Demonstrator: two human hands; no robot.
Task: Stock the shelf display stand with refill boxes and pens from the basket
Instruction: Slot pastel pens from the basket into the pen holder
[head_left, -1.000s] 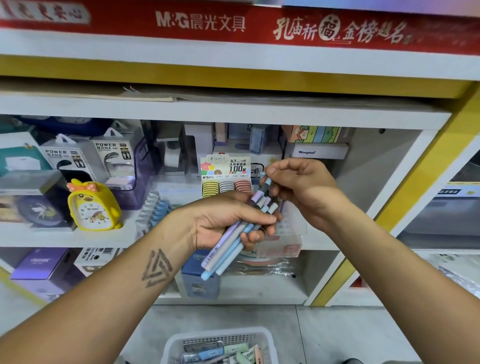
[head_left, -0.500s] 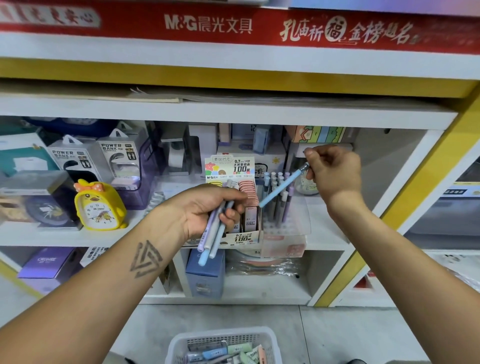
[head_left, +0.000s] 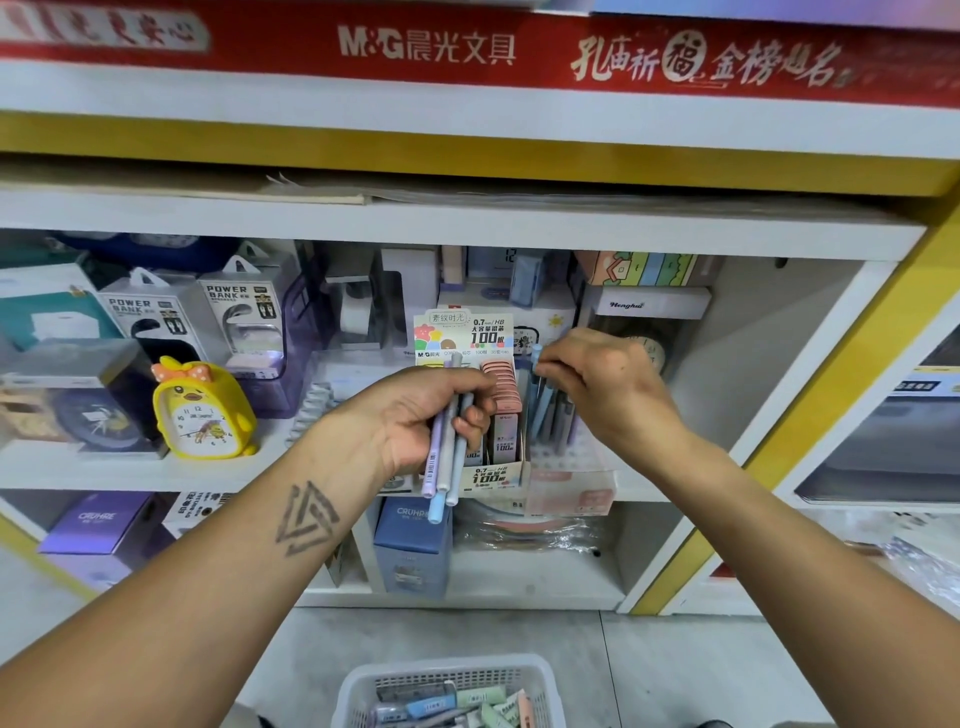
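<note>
1. Since half a second ago the right hand (head_left: 605, 387) has come down and left, swinging its light-blue pen (head_left: 536, 395) from a slant to near upright, tip down among the pens already standing in the display stand (head_left: 511, 470).
2. The shelf (head_left: 130, 470) is a flat white board; on it stand two clear-fronted power bank packs (head_left: 208, 317) and one rounded yellow chick-shaped clock (head_left: 200, 410).
3. One white plastic basket (head_left: 363, 686) with perforated walls sits on the floor below, holding small pastel refill boxes (head_left: 480, 696) – too jumbled to count.
4. The display stand is printed cardboard at the shelf's front edge, between the two hands; one row of pink refill boxes shows in it, the rest hidden behind the left hand (head_left: 415, 421).
5. The left hand grips a bundle of about four slim, smooth pens (head_left: 447, 457) – lilac, grey and pale blue – fingers curled round them; their long axis runs near vertical, lower ends pointing down past the shelf edge.
6. The right hand pinches the top of its single pen between thumb and fingertips, the other fingers bent.
</note>
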